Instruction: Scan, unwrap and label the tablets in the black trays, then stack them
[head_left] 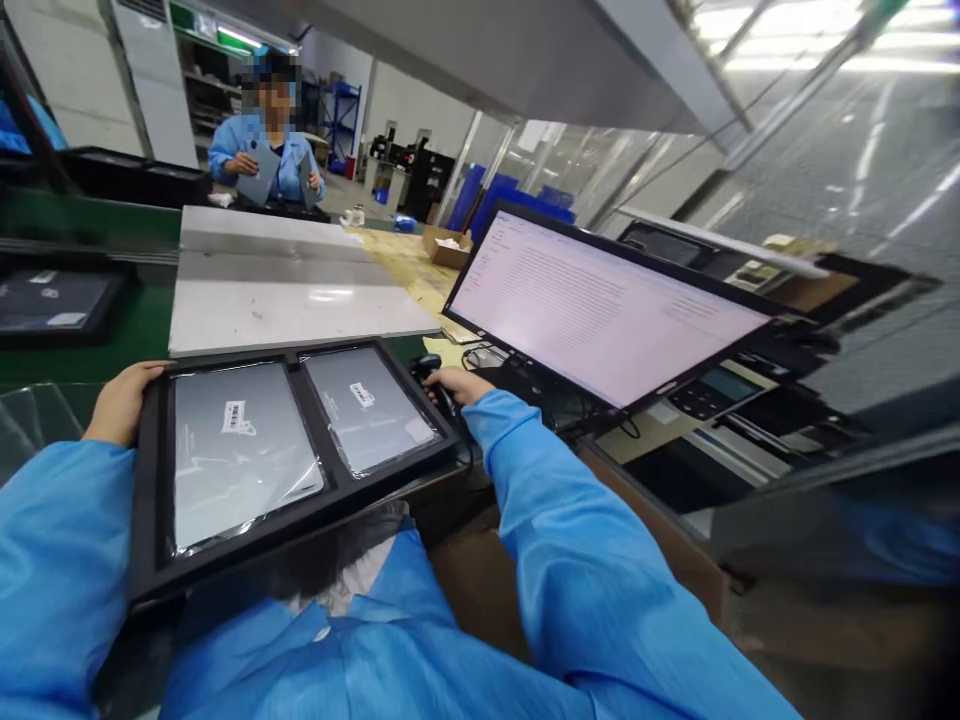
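Note:
A black tray (154,470) lies in front of me with two grey bagged panels in it, the left panel (240,450) and the right panel (367,405), each with a white barcode label. My left hand (120,400) grips the tray's far left corner. My right hand (457,383) is closed on a black handheld scanner (431,370) just right of the tray, its cable running off beside it. Blue sleeves cover both my arms.
A lit monitor (600,305) stands tilted at the right with a keyboard under it. A grey metal plate (285,290) lies on the green belt beyond the tray. Another black tray (52,305) sits at the left. A person in blue (262,150) holds grey panels at the far end.

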